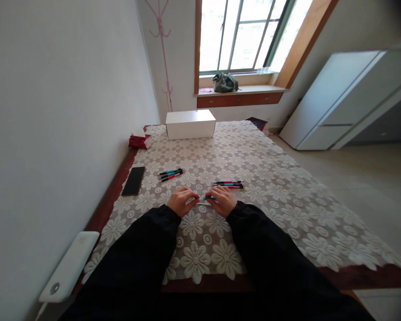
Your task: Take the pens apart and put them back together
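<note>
My left hand [182, 200] and my right hand [224, 199] rest close together on a lace flower-pattern tablecloth [270, 178]. Between them they hold a thin pen part [204, 203] with a teal piece [210, 198] by my right fingers. Each hand pinches one end. Just beyond my right hand lies a small bunch of black, teal and red pens [227, 184]. A second bunch of pens [171, 174] lies further left, ahead of my left hand.
A black phone [133, 180] lies near the table's left edge. A white box [190, 124] and a red tissue pack [139, 141] stand at the far end. A white device [70, 267] sits at the near left corner, against the wall.
</note>
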`<state>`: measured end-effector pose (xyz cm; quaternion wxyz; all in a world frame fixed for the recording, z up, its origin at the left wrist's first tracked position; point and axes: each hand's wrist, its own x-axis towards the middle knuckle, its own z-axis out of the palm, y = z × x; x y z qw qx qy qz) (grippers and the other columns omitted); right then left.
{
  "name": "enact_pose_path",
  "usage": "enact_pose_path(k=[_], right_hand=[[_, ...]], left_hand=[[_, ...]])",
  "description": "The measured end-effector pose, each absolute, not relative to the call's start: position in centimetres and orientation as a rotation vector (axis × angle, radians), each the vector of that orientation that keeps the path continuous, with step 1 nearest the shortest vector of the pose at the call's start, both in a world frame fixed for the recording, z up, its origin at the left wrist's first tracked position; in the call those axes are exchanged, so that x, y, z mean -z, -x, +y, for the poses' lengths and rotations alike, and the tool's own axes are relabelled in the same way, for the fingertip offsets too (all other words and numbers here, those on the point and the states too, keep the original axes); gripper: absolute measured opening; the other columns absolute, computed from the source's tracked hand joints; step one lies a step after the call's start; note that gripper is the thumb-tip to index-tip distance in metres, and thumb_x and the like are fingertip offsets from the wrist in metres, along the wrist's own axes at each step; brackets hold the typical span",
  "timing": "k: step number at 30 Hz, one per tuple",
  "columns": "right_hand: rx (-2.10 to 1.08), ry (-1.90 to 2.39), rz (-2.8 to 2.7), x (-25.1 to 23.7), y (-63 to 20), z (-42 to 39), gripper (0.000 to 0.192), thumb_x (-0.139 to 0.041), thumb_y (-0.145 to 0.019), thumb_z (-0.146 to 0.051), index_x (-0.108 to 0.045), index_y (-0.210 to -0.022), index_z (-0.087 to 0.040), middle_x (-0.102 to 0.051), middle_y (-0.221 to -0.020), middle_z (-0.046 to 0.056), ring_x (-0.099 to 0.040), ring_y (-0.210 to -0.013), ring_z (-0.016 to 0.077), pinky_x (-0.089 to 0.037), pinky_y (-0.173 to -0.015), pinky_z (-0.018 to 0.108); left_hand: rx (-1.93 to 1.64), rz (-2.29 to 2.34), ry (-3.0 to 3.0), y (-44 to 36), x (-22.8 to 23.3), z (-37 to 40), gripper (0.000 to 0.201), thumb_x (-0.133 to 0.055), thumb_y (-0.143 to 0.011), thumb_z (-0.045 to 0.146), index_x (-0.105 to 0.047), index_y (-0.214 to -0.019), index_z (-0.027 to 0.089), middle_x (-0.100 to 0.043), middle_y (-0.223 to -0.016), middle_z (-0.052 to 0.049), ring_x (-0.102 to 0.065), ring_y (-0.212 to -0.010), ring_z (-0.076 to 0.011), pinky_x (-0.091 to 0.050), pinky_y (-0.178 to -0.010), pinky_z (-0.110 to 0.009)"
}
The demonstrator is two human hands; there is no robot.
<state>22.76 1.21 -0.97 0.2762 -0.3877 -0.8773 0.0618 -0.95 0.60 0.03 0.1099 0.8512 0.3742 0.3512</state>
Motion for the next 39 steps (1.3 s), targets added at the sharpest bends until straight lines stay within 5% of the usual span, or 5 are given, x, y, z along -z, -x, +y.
enact_pose_path(k=[14, 20, 25, 29, 39], right_hand=[[-0.345, 0.875, -2.302, 0.7, -21.9, 0.5, 0.014, -0.053, -0.097, -0.032, -0.063, -0.099, -0.022, -0.068, -0.09, 0.005, -0.06, -0.088, 0.0205, -0.043, -0.086, 0.037], [-0.651, 0.848, -1.879, 0.2, -21.7, -0.1, 0.038, -0.046, -0.099, -0.033, -0.044, -0.136, -0.025, -0.067, -0.093, 0.004, -0.064, -0.079, 0.017, -0.053, -0.072, 0.032], [-0.539, 0.898, -1.738, -0.5, -22.4, 0.1, 0.021, -0.051, -0.098, -0.037, -0.059, -0.112, -0.024, -0.069, -0.091, 0.005, -0.065, -0.079, 0.0191, -0.055, -0.074, 0.035], [-0.478, 0.923, -1.7, -0.3, -22.8, 0.7, 0.027, -0.052, -0.097, -0.035, -0.054, -0.122, -0.025, -0.069, -0.091, 0.005, -0.066, -0.08, 0.0195, -0.055, -0.074, 0.035], [-0.352, 1.017, -2.05, 0.8, -23.7, 1.8, 0.024, -0.044, -0.095, -0.019, -0.066, -0.104, -0.025, -0.065, -0.102, 0.007, -0.065, -0.094, 0.021, -0.053, -0.086, 0.034]], left_hand=[[-1.03, 0.969, -2.498, 1.0, 0.2, 0.5, 0.019, -0.063, -0.093, 0.04, -0.071, -0.094, 0.023, -0.075, -0.088, -0.004, -0.065, -0.086, -0.0181, -0.054, -0.084, -0.032], [-1.036, 1.074, -2.487, 1.0, -0.2, 0.5, 0.024, -0.066, -0.091, 0.042, -0.069, -0.106, 0.023, -0.074, -0.094, -0.005, -0.066, -0.095, -0.0208, -0.053, -0.09, -0.037], [-0.801, 1.135, -2.587, 1.0, -0.1, 0.5, 0.018, -0.073, -0.083, 0.032, -0.072, -0.099, 0.026, -0.072, -0.108, -0.005, -0.061, -0.105, -0.0243, -0.048, -0.096, -0.042], [-0.73, 1.16, -2.61, 1.0, 0.3, 0.7, 0.008, -0.072, -0.083, 0.033, -0.074, -0.087, 0.026, -0.072, -0.104, -0.004, -0.06, -0.103, -0.0242, -0.047, -0.094, -0.043], [-0.725, 1.184, -2.634, 1.2, 0.5, 1.0, 0.009, -0.065, -0.091, 0.029, -0.071, -0.087, 0.023, -0.072, -0.104, -0.004, -0.059, -0.101, -0.0226, -0.045, -0.092, -0.041]])
